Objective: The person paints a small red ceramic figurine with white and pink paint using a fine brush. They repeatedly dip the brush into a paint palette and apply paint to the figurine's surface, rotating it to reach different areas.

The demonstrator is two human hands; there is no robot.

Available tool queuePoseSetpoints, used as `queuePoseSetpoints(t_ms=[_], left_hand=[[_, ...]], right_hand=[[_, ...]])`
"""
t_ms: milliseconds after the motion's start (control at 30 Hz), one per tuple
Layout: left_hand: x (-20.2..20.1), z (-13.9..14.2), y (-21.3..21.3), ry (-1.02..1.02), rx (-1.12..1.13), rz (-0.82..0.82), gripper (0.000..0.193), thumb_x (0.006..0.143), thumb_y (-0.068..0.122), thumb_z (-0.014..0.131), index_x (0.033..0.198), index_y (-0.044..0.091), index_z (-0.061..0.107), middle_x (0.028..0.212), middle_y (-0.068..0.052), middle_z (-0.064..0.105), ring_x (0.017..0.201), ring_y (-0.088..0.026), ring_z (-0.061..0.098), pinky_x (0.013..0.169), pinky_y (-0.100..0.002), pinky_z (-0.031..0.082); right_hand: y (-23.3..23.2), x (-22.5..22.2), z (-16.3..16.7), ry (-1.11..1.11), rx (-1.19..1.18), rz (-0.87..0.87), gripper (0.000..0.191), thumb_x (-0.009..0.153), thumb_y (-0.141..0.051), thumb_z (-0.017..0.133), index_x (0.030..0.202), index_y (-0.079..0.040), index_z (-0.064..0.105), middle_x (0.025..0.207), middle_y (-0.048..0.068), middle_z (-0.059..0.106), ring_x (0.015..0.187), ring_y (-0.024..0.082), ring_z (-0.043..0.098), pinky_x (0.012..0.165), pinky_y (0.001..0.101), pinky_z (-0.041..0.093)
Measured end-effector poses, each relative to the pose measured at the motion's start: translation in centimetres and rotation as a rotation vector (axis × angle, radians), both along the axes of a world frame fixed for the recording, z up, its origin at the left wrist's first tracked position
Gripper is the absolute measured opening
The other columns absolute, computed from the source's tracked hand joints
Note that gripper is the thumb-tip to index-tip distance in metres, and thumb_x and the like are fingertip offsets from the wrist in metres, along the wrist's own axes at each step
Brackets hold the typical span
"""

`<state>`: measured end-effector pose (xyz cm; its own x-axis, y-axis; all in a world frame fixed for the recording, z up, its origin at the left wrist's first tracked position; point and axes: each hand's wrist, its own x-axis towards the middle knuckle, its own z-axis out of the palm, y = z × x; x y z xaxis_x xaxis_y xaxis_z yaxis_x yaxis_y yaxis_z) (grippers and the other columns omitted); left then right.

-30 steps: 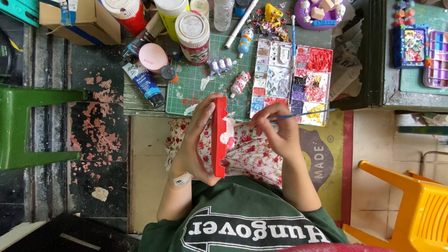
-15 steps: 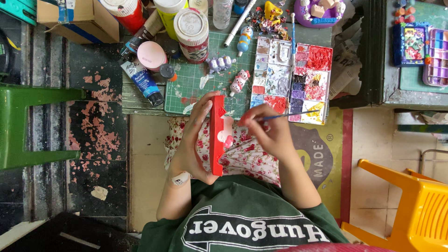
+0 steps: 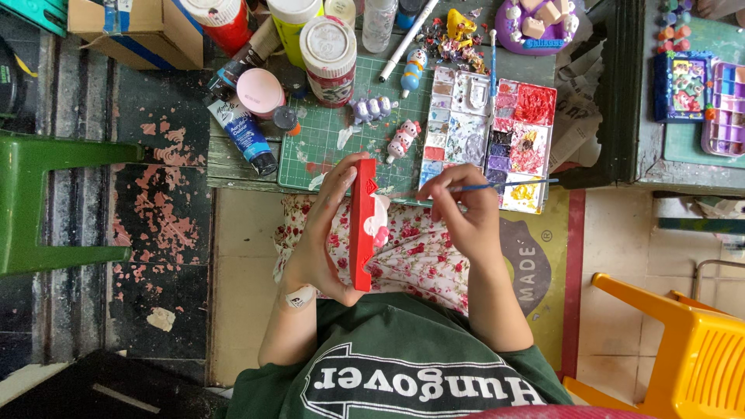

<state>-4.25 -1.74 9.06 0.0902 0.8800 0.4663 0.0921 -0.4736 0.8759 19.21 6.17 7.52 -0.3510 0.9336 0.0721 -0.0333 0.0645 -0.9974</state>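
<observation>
Here, left hand [image 3: 322, 233] wrapped around upright red block [image 3: 361, 225]; right hand [image 3: 462, 213] pinching thin blue paintbrush [image 3: 504, 185], over lap, near paint tray [image 3: 489, 136] on counter [image 3: 233, 159].

Packages and labels crowding the surface's far edge

A brown cardboard box with blue tape [image 3: 128, 27] is sitting at top left; a blue-labelled black paint tube [image 3: 242, 133] is lying beside a white-lidded, red-labelled jar [image 3: 329, 60].

Paint palette [image 3: 497, 132] close ahead of hands.
</observation>
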Motion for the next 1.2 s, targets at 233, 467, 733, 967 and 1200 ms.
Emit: queuePoseSetpoints(t_ms=[233, 467, 733, 967, 1200], left_hand=[[-0.3, 0.0, -0.3, 0.012, -0.036, 0.002, 0.126, 0.059, 0.051, 0.085, 0.165, 0.010, 0.030, 0.169, -0.020, 0.032, 0.157, -0.035, 0.035, 0.130, -0.046, 0.027], [-0.3, -0.5, -0.1, -0.098, -0.110, 0.007, 0.132, 0.057, 0.045, 0.085, 0.168, 0.004, 0.027, 0.168, -0.020, 0.033, 0.159, -0.032, 0.034, 0.134, -0.044, 0.025], [-0.4, -0.4, -0.4, -0.021, -0.090, 0.029, 0.131, 0.056, 0.041, 0.084, 0.169, 0.004, 0.028, 0.169, -0.019, 0.033, 0.161, -0.032, 0.033, 0.135, -0.043, 0.024], [0.3, -2.2, 0.0, -0.417, -0.248, -0.013, 0.130, 0.068, 0.046, 0.090, 0.167, 0.007, 0.016, 0.171, -0.015, 0.029, 0.160, -0.031, 0.030, 0.135, -0.045, 0.025], [2.7, -7.0, 1.1, -1.253, -0.450, -0.084, 0.093, 0.084, 0.060, 0.071, 0.157, 0.012, 0.039, 0.157, -0.012, 0.044, 0.145, -0.035, 0.047, 0.124, -0.059, 0.034]], right_hand=[[-0.7, 0.0, -1.1, -0.157, 0.068, -0.026, 0.008, 0.105, -0.005, 0.065, 0.106, -0.002, 0.057, 0.094, 0.011, 0.073, 0.069, 0.006, 0.061, 0.057, 0.0197, 0.048], [0.2, 1.4, -2.5, 0.132, -0.125, -0.112, 0.007, 0.107, -0.006, 0.060, 0.107, -0.005, 0.053, 0.087, 0.008, 0.071, 0.059, 0.005, 0.057, 0.052, 0.0202, 0.045], [0.9, 0.8, -3.3, 0.062, -0.105, -0.092, 0.006, 0.107, -0.002, 0.060, 0.109, -0.002, 0.054, 0.091, 0.012, 0.070, 0.065, 0.008, 0.058, 0.056, 0.0221, 0.046], [-0.4, 0.9, -3.3, 0.188, -0.050, -0.131, 0.008, 0.109, -0.004, 0.056, 0.114, -0.005, 0.050, 0.100, 0.015, 0.068, 0.064, 0.010, 0.059, 0.057, 0.0229, 0.047], [-2.2, 2.2, -3.6, 0.289, -0.053, -0.245, 0.008, 0.117, -0.010, 0.044, 0.115, -0.005, 0.049, 0.099, 0.016, 0.067, 0.064, 0.014, 0.064, 0.055, 0.0227, 0.040]])
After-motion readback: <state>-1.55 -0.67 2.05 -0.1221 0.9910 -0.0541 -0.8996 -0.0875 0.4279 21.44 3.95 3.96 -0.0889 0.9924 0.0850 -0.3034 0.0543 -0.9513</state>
